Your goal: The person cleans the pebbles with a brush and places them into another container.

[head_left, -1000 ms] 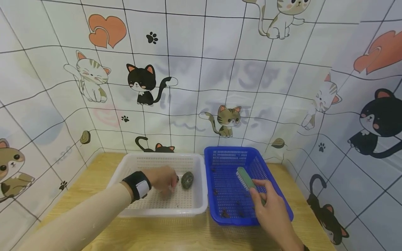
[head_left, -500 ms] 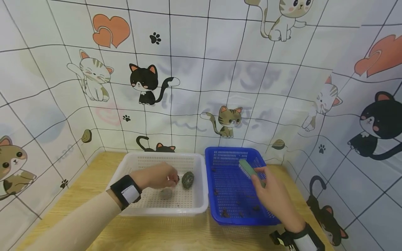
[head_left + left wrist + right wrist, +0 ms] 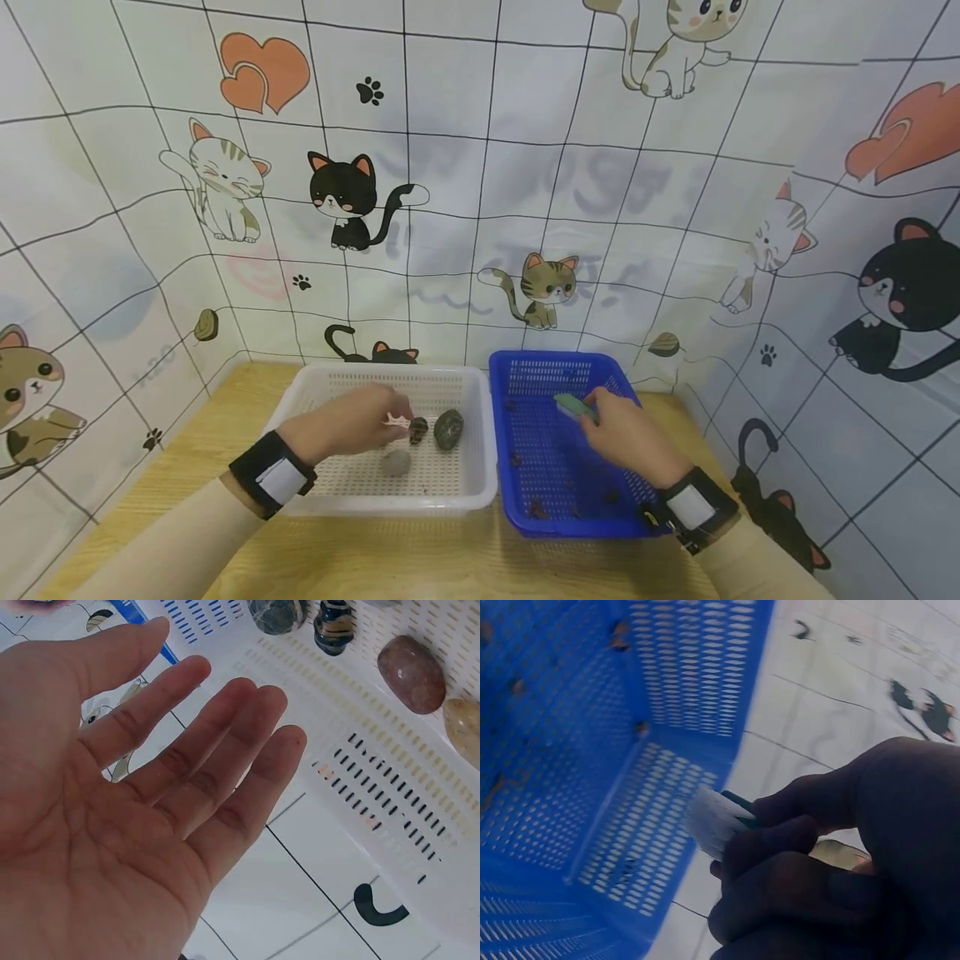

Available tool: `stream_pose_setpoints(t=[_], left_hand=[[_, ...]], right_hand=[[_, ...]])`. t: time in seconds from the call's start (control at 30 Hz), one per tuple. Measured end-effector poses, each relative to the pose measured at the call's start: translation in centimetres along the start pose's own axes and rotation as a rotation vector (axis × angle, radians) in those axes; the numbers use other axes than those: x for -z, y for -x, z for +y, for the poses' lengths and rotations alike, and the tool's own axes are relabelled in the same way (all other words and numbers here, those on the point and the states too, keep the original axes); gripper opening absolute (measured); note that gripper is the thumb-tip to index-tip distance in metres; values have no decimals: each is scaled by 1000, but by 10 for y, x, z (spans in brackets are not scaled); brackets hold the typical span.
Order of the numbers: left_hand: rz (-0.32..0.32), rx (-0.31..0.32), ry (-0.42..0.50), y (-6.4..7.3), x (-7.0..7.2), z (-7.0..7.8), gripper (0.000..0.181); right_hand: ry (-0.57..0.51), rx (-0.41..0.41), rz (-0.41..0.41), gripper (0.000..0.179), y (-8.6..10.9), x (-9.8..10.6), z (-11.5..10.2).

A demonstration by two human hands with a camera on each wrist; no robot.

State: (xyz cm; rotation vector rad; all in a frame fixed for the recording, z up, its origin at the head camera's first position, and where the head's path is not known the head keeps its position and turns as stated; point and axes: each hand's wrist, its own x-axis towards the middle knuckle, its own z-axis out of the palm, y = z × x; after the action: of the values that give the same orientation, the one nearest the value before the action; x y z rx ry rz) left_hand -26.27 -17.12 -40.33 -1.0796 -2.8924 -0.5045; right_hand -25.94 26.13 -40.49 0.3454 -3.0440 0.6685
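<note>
My left hand [image 3: 352,423] hovers over the white basket [image 3: 390,504] with its fingers extended and nothing in its grasp, as the left wrist view shows. Just beyond its fingertips lies a small dark banded stone [image 3: 417,430], beside a larger dark green stone [image 3: 448,430]. A pale round stone [image 3: 396,462] sits below that hand. The left wrist view also has a reddish-brown stone [image 3: 411,673] and a yellowish stone [image 3: 463,727]. Over the blue basket [image 3: 517,527], my right hand [image 3: 626,429] grips a green brush [image 3: 573,406]; its white bristles [image 3: 714,823] show in the right wrist view.
Small brown bits [image 3: 537,508] are scattered across the blue basket's floor. Both baskets stand side by side on a wooden table [image 3: 420,558]. Behind and on both sides rises a white wall covering [image 3: 450,167] printed with cats and grid lines.
My left hand has drawn back leftward and opened, leaving the dark banded stone beside the green one. The right hand has moved up and left with the brush, which has turned.
</note>
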Motion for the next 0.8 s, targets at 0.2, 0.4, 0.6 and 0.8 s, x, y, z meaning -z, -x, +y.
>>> stream_pose_setpoints(t=[0.2,0.4,0.6,0.8], left_hand=[[34,89,-15,15,1,-7,28],[66,154,-29,28,5,-16,42],[109,184,-46,41,6,-25,48],[139,209,-50,55,8,-34,54]], right_hand=[[41,2,-110,21,-28,-15,9],[110,1,-193,15,-46,-30,13],[149,-53,-257,14,-51,-44,15],[109,-101,-359,12,-46,-48,13]])
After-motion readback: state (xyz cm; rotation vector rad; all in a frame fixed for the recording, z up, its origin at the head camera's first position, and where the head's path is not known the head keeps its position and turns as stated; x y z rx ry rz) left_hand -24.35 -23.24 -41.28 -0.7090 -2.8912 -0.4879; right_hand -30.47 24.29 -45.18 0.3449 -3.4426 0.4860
